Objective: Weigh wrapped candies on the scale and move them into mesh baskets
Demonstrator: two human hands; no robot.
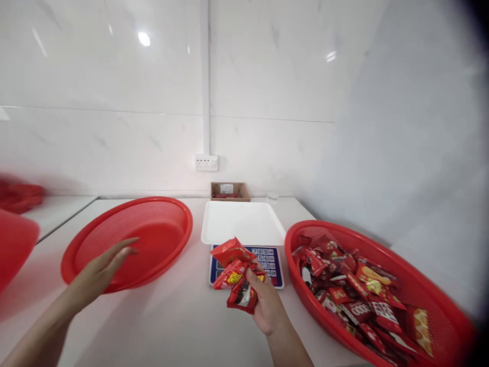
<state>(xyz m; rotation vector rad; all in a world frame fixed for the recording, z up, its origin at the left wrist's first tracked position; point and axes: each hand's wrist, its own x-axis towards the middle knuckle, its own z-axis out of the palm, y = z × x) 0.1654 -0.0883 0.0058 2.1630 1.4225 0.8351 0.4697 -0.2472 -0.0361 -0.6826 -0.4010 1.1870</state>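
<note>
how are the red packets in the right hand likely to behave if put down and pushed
The red packets in the right hand look creased, so their outsides would probably flex rather than stay stiff. Their surfaces shine, so they may slide over one another fairly easily. With their flattish, angular shapes, they seem unlikely to roll.

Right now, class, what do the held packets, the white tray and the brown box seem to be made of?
Held packets: probably thin plastic film, glossy, since they crease and catch the light. White tray: smooth plastic perhaps, given its rounded corners, or coated metal. Brown box: likely matte cardboard, from its thin, tan walls.
</note>
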